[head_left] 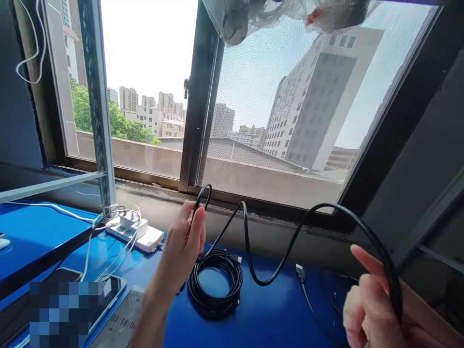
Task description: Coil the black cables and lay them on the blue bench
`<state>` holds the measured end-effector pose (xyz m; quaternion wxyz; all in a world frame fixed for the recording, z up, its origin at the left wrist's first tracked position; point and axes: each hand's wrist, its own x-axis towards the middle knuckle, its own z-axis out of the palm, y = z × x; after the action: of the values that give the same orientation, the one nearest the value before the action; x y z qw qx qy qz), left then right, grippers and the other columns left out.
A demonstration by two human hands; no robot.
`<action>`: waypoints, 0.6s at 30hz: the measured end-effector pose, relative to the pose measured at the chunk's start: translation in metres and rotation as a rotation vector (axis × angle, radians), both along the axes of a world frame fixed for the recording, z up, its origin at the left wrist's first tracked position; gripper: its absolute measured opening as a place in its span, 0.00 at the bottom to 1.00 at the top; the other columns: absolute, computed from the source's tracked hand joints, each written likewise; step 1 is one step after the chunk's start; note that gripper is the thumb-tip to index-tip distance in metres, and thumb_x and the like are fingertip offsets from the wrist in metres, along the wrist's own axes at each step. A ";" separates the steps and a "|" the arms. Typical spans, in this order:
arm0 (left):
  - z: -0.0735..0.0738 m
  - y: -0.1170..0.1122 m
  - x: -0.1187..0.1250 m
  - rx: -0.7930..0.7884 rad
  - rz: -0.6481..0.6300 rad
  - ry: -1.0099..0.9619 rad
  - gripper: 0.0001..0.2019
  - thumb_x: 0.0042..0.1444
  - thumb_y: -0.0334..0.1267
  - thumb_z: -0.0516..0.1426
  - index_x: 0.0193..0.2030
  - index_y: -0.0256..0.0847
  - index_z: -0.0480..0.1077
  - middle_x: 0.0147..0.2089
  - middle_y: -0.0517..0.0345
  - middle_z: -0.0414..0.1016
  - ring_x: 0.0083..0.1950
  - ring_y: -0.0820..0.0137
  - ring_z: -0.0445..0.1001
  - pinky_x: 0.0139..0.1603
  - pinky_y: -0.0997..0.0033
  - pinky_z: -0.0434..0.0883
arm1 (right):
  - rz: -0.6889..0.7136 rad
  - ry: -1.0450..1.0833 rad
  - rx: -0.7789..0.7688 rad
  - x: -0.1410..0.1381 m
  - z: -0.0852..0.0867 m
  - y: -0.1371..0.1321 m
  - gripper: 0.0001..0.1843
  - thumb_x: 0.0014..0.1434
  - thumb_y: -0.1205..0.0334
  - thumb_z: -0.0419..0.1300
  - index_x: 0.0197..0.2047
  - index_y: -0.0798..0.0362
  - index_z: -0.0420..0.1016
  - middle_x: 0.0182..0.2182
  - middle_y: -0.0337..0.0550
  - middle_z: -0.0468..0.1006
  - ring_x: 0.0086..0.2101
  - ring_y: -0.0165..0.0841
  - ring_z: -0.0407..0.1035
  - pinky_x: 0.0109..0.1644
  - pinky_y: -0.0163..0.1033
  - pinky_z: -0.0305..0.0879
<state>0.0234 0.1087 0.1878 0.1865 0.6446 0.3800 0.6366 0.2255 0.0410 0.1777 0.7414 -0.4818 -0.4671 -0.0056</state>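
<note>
A black cable [256, 276] hangs in loose bends between my two hands, in front of the window. My left hand [185, 233] is closed around one part of it, and a small loop sticks up above the thumb. At the lower right, my right hand [377, 309] grips another stretch of the cable, with the index finger held out. Below and between the hands, a coiled black cable [215, 309] lies on the blue tabletop [268, 324], a light-tipped plug [236, 259] at its upper edge. Whether the held cable joins this coil cannot be made out.
A USB-type plug [300, 271] on a thin black cable lies to the right. At the left are a white power strip [149, 239] with tangled white cords and several phones [112, 295]. A metal post [99, 106] rises behind; plastic bags [235, 24] hang above.
</note>
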 end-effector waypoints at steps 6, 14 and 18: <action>0.001 -0.007 -0.001 0.145 -0.073 -0.143 0.18 0.63 0.54 0.44 0.32 0.45 0.61 0.14 0.70 0.55 0.13 0.76 0.54 0.14 0.74 0.55 | -0.061 0.021 -0.133 -0.022 0.017 -0.001 0.21 0.55 0.46 0.60 0.43 0.53 0.80 0.14 0.32 0.63 0.12 0.22 0.52 0.12 0.30 0.48; 0.002 -0.017 0.027 0.350 -0.119 -0.613 0.15 0.64 0.51 0.46 0.30 0.46 0.59 0.13 0.72 0.51 0.13 0.80 0.47 0.13 0.76 0.47 | 0.207 -0.076 -0.157 -0.022 0.009 0.020 0.33 0.51 0.45 0.62 0.59 0.46 0.67 0.26 0.38 0.76 0.12 0.21 0.55 0.12 0.30 0.57; 0.003 -0.019 0.036 0.352 -0.271 -0.596 0.13 0.64 0.48 0.48 0.30 0.45 0.59 0.13 0.72 0.53 0.13 0.80 0.47 0.12 0.77 0.46 | 0.301 -0.188 -0.232 -0.029 0.008 0.025 0.34 0.49 0.46 0.64 0.58 0.46 0.68 0.32 0.41 0.79 0.13 0.22 0.59 0.11 0.30 0.59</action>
<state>0.0596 0.0901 0.1906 0.2576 0.4978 0.1050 0.8215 0.1969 0.0661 0.1862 0.6266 -0.4860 -0.5984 0.1142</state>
